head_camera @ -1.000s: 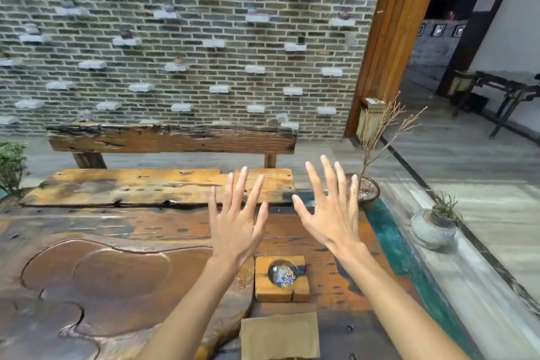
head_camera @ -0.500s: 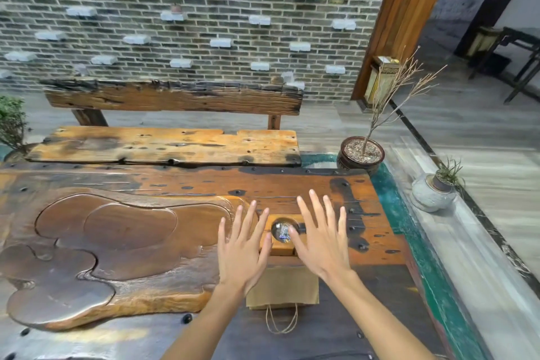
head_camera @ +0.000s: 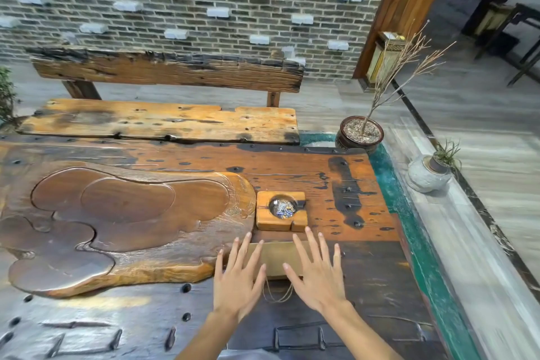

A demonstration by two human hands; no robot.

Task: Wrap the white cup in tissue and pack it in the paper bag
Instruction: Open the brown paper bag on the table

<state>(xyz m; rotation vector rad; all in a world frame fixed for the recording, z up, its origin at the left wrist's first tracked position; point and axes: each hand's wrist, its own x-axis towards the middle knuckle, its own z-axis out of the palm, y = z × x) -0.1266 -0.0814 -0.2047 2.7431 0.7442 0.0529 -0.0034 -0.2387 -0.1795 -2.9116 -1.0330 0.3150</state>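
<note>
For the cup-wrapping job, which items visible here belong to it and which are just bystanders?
Belongs to the job:
- paper bag, flat on the table, twine handles toward the person
- left hand and right hand, open, fingers spread over the bag
No white cup or tissue is in view.

Just lying about:
- wooden ashtray
- carved tea tray
- wooden bench
- two potted plants

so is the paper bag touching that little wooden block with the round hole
Apart. The head view shows a strip of bare table between the paper bag and the wooden block.
</note>
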